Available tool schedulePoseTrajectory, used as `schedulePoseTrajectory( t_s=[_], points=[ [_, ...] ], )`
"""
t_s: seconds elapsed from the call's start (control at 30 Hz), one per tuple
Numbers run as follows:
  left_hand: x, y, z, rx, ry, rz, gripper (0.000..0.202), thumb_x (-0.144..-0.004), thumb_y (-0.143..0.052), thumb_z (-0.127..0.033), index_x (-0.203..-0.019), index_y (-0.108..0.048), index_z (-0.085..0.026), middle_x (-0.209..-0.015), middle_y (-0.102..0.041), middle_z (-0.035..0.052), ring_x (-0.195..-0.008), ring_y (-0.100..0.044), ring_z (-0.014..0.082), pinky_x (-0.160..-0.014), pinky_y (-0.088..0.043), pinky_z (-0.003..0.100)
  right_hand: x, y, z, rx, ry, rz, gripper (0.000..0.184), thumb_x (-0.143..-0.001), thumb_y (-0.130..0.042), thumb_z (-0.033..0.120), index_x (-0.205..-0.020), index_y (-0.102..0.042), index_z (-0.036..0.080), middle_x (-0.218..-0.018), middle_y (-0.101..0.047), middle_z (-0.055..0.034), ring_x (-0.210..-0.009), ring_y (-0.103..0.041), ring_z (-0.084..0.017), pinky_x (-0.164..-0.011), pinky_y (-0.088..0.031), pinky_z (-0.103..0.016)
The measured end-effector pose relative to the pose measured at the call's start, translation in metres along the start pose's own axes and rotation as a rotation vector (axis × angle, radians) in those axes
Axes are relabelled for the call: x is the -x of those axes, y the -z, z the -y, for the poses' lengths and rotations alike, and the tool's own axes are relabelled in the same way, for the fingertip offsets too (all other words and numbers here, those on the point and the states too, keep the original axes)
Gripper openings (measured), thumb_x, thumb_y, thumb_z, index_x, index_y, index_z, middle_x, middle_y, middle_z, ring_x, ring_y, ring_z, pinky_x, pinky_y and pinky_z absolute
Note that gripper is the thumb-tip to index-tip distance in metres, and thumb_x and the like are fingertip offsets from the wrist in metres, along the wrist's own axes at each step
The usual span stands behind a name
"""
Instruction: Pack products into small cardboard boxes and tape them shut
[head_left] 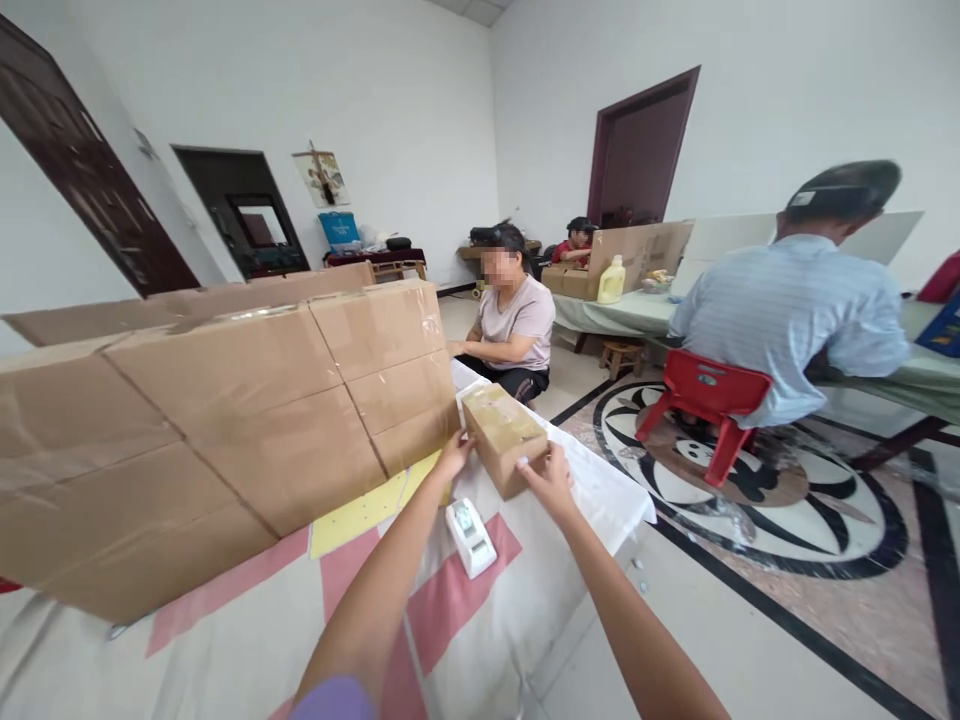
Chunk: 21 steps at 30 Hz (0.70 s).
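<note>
A small taped cardboard box [501,432] stands on the table's cloth near the far right corner. My left hand [454,455] grips its near left edge, fingers curled against the side. My right hand [551,482] presses on its near right end, fingers wrapped on the edge. A white tape dispenser [470,536] lies on the cloth just below my left wrist, apart from both hands.
A tall wall of taped cardboard panels [225,420] stands along the table's left. The patterned cloth [465,640] covers the table. A person in a pink shirt [514,325] sits beyond the table. Another person sits on a red chair [709,400] at right, facing a long table [930,385].
</note>
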<state>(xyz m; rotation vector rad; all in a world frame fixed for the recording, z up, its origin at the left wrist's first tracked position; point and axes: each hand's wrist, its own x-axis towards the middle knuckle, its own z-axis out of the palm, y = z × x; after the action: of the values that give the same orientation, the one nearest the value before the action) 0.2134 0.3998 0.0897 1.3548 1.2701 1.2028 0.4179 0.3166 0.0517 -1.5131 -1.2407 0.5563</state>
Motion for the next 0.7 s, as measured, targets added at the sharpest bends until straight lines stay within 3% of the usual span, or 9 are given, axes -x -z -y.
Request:
schedulePoseTrajectory(
  t_s=[0.07, 0.13, 0.27, 0.37, 0.43, 0.5, 0.6, 0.7],
  points=[
    [0.011, 0.021, 0.009, -0.013, 0.051, -0.033, 0.049, -0.074, -0.072, -0.056, -0.102, -0.073, -0.016, -0.118, -0.073, 0.0211, -0.121, -0.062, 0.04, -0.103, -0.046, 0.054, 0.004, -0.004, -0.008, 0.17, 0.009, 0.043, 0.07, -0.074, -0.072, 0.05, -0.133, -0.045, 0.023, -0.132, -0.057, -0.0139, -0.127, -0.049, -0.041, -0.11, -0.029, -0.064],
    [0.038, 0.053, 0.016, -0.001, 0.067, -0.064, 0.048, -0.078, -0.066, -0.06, -0.101, -0.073, -0.019, -0.119, -0.073, 0.017, -0.117, -0.065, 0.0355, -0.096, -0.051, 0.047, 0.012, -0.003, -0.012, 0.229, 0.033, 0.073, 0.074, -0.077, -0.07, 0.05, -0.14, -0.041, 0.024, -0.136, -0.055, -0.0144, -0.129, -0.049, -0.04, -0.11, -0.029, -0.063],
    [0.129, 0.129, 0.036, -0.034, 0.061, -0.143, 0.046, -0.082, -0.064, -0.063, -0.093, -0.074, -0.02, -0.103, -0.074, 0.0106, -0.101, -0.068, 0.0266, -0.085, -0.052, 0.034, 0.024, -0.004, -0.011, 0.277, 0.06, 0.073, 0.083, -0.08, -0.067, 0.053, -0.148, -0.033, 0.022, -0.144, -0.05, -0.0166, -0.135, -0.046, -0.039, -0.112, -0.032, -0.058],
    [0.196, 0.178, 0.053, -0.027, 0.118, -0.233, 0.048, -0.077, -0.07, -0.065, -0.09, -0.074, -0.018, -0.089, -0.072, 0.0085, -0.081, -0.064, 0.0218, -0.07, -0.049, 0.03, 0.016, -0.026, 0.003, 0.321, 0.072, 0.063, 0.114, -0.072, -0.075, 0.057, -0.158, -0.015, 0.013, -0.152, -0.041, -0.0226, -0.143, -0.038, -0.04, -0.116, -0.031, -0.054],
    [0.227, 0.202, 0.061, 0.01, 0.141, -0.284, 0.051, -0.074, -0.072, -0.066, -0.088, -0.074, -0.017, -0.083, -0.069, 0.0071, -0.071, -0.058, 0.0186, -0.062, -0.045, 0.028, 0.002, -0.048, 0.018, 0.353, 0.001, 0.048, 0.131, -0.067, -0.082, 0.057, -0.161, -0.005, 0.008, -0.153, -0.039, -0.0265, -0.145, -0.035, -0.042, -0.118, -0.029, -0.053],
    [0.246, 0.222, 0.065, 0.04, 0.123, -0.316, 0.051, -0.074, -0.073, -0.066, -0.088, -0.074, -0.017, -0.08, -0.067, 0.0052, -0.066, -0.053, 0.0159, -0.061, -0.043, 0.027, -0.017, -0.07, 0.037, 0.31, -0.125, 0.033, 0.136, -0.06, -0.089, 0.05, -0.162, -0.008, 0.009, -0.152, -0.041, -0.0273, -0.144, -0.036, -0.044, -0.119, -0.027, -0.055],
    [0.264, 0.246, 0.063, 0.083, 0.095, -0.349, 0.052, -0.072, -0.074, -0.068, -0.087, -0.074, -0.018, -0.078, -0.065, 0.0038, -0.064, -0.05, 0.0148, -0.058, -0.04, 0.026, -0.039, -0.087, 0.069, 0.134, -0.227, -0.02, 0.118, -0.065, -0.088, 0.045, -0.157, -0.026, 0.004, -0.147, -0.044, -0.0292, -0.139, -0.044, -0.04, -0.117, -0.029, -0.054],
    [0.287, 0.266, 0.062, 0.125, 0.107, -0.389, 0.052, -0.071, -0.073, -0.068, -0.088, -0.073, -0.019, -0.065, -0.054, -0.001, -0.057, -0.044, 0.0131, -0.052, -0.033, 0.025, -0.036, -0.092, 0.099, -0.016, -0.112, -0.12, 0.068, -0.09, -0.07, 0.044, -0.143, -0.048, 0.007, -0.141, -0.051, -0.0215, -0.128, -0.056, -0.03, -0.11, -0.041, -0.051]
  ],
)
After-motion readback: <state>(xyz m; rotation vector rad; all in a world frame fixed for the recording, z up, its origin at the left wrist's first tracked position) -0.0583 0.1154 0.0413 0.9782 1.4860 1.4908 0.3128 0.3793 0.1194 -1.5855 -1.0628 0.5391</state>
